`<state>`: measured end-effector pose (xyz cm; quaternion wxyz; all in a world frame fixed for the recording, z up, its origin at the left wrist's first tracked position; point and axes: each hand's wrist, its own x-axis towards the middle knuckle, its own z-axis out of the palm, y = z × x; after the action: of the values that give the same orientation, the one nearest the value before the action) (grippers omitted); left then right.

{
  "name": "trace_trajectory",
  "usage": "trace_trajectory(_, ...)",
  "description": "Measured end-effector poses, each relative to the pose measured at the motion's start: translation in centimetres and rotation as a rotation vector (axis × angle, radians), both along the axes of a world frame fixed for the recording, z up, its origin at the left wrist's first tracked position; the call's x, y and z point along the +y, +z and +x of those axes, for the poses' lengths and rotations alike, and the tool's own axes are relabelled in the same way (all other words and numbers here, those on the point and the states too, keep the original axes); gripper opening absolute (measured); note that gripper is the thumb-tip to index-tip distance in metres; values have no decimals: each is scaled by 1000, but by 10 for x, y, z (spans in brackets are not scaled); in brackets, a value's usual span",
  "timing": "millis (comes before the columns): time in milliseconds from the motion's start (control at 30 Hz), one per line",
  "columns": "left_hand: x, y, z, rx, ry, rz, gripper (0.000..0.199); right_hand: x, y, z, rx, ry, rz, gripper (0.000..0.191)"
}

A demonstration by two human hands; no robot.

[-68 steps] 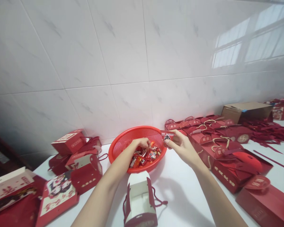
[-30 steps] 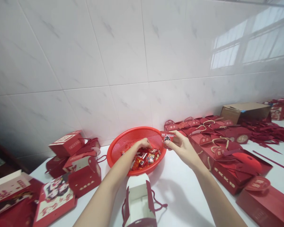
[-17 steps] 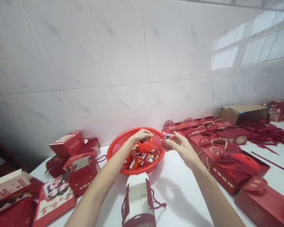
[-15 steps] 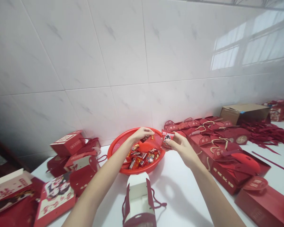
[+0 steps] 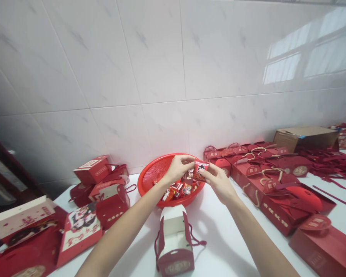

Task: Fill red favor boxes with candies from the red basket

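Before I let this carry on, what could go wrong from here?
The dark red packet in the left hand and the brighter red packet in the right hand are held by the fingers, so either might slip into the basket.

The open box has a cord sticking out, which could catch a hand.

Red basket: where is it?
Head view, centre: the red basket sits on the white table, between the white-lined open box and the tiled wall.
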<state>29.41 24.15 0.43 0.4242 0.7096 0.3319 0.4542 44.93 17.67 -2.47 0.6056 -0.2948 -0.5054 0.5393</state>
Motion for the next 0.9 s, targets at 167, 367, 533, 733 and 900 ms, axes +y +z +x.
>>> trace_trajectory(167,0,-3,-4,-93,65,-1,32,-1,3,-1,37,0,-46,42)
trace_trajectory(367,6,-8,-6,-148,209,51,32,-5,9,-2,121,8,-69,43)
trace_trajectory(533,5,-8,9,-163,225,98,30,-5,5,-5,127,49,-71,40)
trace_trajectory(733,11,-7,11,-233,107,-42,39,-6,9,-1,113,38,27,35)
trace_trajectory(900,29,-28,-10,54,-48,-105,32,-8,16,5,76,-52,47,33)
